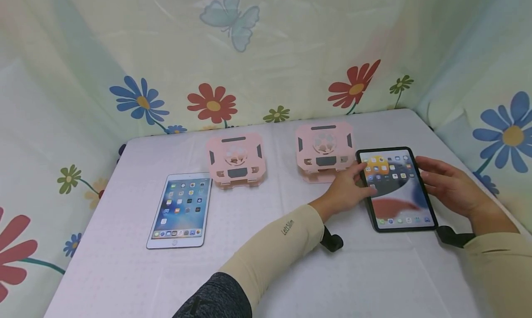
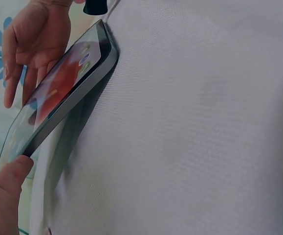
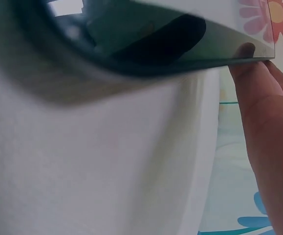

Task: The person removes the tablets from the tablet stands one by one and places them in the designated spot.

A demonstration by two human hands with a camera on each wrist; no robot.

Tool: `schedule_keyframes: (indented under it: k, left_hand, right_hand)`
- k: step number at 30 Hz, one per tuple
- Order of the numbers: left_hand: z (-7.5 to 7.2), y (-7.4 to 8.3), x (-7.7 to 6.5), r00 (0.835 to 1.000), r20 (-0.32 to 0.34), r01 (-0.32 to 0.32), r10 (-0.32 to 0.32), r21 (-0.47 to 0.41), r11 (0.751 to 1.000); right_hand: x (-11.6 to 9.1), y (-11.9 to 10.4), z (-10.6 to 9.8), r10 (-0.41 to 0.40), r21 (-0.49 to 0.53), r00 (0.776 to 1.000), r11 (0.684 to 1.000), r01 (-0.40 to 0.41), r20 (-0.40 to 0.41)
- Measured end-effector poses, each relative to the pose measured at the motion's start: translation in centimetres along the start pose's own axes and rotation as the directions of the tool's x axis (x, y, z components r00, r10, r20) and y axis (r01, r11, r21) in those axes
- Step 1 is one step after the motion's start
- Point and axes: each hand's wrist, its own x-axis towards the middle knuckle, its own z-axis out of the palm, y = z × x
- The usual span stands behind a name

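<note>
A black-framed tablet [image 1: 395,188] with a lit home screen lies at the right of the table. My left hand [image 1: 342,191] grips its left edge, the thumb over the screen. In the left wrist view, a dark gap shows below the tablet [image 2: 65,90], so it seems partly raised from the cloth. Along the opposite edge is my right hand [image 1: 455,191], its fingers fairly straight and touching the side; the right wrist view shows a fingertip [image 3: 253,78] against the rim. Just behind my left hand stands a pink folding stand [image 1: 311,144].
A second pink stand [image 1: 218,156] sits left of the first. Near it lies a white tablet [image 1: 183,211], screen up. White cloth [image 1: 270,244] covers the table, and a flowered curtain [image 1: 266,68] hangs behind and at both sides.
</note>
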Motion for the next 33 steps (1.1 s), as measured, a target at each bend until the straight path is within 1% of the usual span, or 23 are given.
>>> schedule_keyframes:
  k: [7, 11, 13, 15, 18, 20, 26, 31, 33]
  left_hand:
    - [0.08, -0.04, -0.23, 1.000, 0.005, 0.004, -0.004, 0.082, 0.997]
    - [0.17, -0.02, -0.30, 1.000, -0.002, 0.016, -0.016, 0.142, 0.990]
    - [0.21, 0.04, -0.38, 1.000, 0.010, 0.023, -0.025, 0.162, 0.986]
    - [0.25, 0.14, -0.46, 0.999, 0.036, 0.026, -0.032, 0.170, 0.985]
    - [0.27, 0.32, -0.59, 0.996, 0.080, 0.024, -0.039, 0.181, 0.983]
    - [0.28, 0.42, -0.63, 0.994, 0.097, 0.024, -0.043, 0.190, 0.982]
    - [0.27, 0.43, -0.71, 0.994, 0.087, 0.050, -0.071, 0.223, 0.974]
    - [0.15, 0.37, -0.67, 0.994, 0.073, 0.062, -0.080, 0.226, 0.972]
    - [0.08, 0.35, -0.67, 0.994, 0.072, 0.066, -0.084, 0.228, 0.972]
  right_hand:
    - [-0.08, 0.10, 0.06, -0.003, -0.015, 1.000, 1.000, 0.003, -0.001]
    - [0.07, -0.02, 0.25, -0.015, 0.022, 1.000, 1.000, 0.015, 0.010]
    - [0.16, -0.05, 0.32, -0.017, 0.033, 1.000, 0.999, 0.017, 0.013]
    - [0.23, -0.04, 0.33, -0.011, 0.033, 1.000, 0.999, 0.011, 0.013]
    - [0.33, 0.08, 0.36, 0.005, 0.004, 1.000, 1.000, -0.005, -0.004]
    - [0.36, 0.15, 0.35, 0.020, -0.022, 1.000, 1.000, -0.020, -0.008]
    - [0.44, 0.40, 0.35, 0.086, -0.108, 0.996, 0.990, -0.089, -0.031]
    - [0.53, 0.69, 0.36, 0.117, -0.164, 0.992, 0.979, -0.124, -0.049]
    - [0.58, 0.78, 0.41, 0.125, -0.171, 0.991, 0.976, -0.132, -0.053]
